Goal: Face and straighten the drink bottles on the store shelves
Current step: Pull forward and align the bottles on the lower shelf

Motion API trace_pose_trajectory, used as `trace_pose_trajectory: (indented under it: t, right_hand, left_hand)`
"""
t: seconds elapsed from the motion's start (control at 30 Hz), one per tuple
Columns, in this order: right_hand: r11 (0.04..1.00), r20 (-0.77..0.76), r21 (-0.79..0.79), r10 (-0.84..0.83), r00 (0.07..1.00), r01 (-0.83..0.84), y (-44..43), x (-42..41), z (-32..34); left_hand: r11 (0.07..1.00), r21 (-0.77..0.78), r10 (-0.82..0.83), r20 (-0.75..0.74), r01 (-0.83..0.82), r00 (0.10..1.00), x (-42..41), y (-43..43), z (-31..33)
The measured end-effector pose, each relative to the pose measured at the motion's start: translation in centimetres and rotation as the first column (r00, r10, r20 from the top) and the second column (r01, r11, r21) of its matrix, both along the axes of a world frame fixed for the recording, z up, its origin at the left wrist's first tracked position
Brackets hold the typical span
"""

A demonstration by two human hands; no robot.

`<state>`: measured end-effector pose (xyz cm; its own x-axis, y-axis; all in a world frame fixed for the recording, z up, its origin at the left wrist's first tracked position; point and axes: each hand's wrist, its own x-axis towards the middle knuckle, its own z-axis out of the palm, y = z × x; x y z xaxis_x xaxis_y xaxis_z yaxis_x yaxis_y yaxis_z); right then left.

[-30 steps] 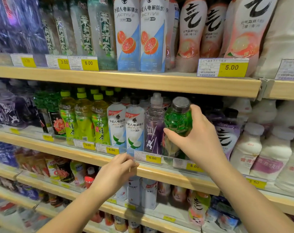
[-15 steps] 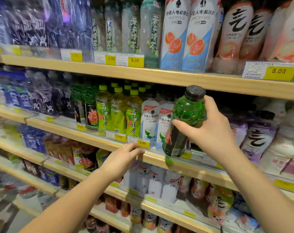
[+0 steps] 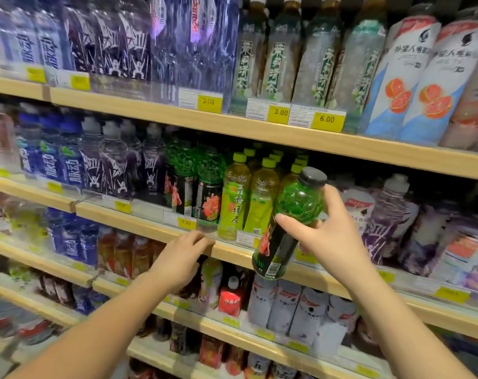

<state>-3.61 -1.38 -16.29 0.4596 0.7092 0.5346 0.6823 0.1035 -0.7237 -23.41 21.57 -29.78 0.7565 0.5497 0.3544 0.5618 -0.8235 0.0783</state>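
The green plastic bottle with a black cap and a dark label is off the shelf, held in the air in front of the middle wooden shelf. It is tilted, with its cap up and to the right and its base down and to the left, across the shelf's front edge. The right hand grips it around the green upper body, thumb across the front and fingers behind. Just left of it on the middle shelf stand upright yellow-green tea bottles with lime caps. Further left stand two green bottles with dark labels of the same kind as the held one. The left hand holds nothing; its bent fingers rest on the shelf's front edge below those green bottles, near a yellow price tag. Beyond them the row runs on into clear bottles with purple labels and then blue-labelled bottles. To the right of the held bottle are pale bottles with purple and white wrappers, blurred. The shelf above carries tall clear tea bottles with green lettering and white-and-blue bottles with grapefruit pictures. The shelf below holds white-wrapped bottles.
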Motion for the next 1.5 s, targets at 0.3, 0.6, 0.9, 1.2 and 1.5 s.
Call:
trace_pose_trajectory:
  t: [0.3, 0.6, 0.9, 1.2, 1.5]
  right_hand:
    - [0.994, 0.031, -0.076, 0.086, 0.996, -0.084, 9.7, -4.8, 0.1]
    - [0.973, -0.006, -0.058, 0.224, 0.975, -0.224, 17.2, -7.7, 0.3]
    - [0.985, 0.001, -0.05, 0.166, 0.986, -0.165, 21.2, -11.7, 0.6]
    - [0.999, -0.042, -0.019, 0.037, 0.998, -0.038, 24.6, -17.4, 0.9]
    - [0.999, -0.11, 0.039, -0.026, 0.994, 0.03, 25.3, -19.4, 0.9]
  left_hand:
    - [0.998, 0.016, 0.054, 0.016, -0.054, 0.998, -5.4, 6.9, 0.0]
    - [1.0, 0.011, -0.006, 0.071, 0.005, 0.997, -9.2, 12.1, -0.5]
    - [0.992, 0.006, -0.128, 0.119, 0.128, 0.985, -13.0, 17.8, 0.4]
    - [0.941, -0.074, -0.308, 0.216, 0.329, 0.927, -15.5, 22.2, 0.0]
    - [0.93, -0.058, -0.335, 0.277, 0.364, 0.901, -15.4, 22.4, -0.2]
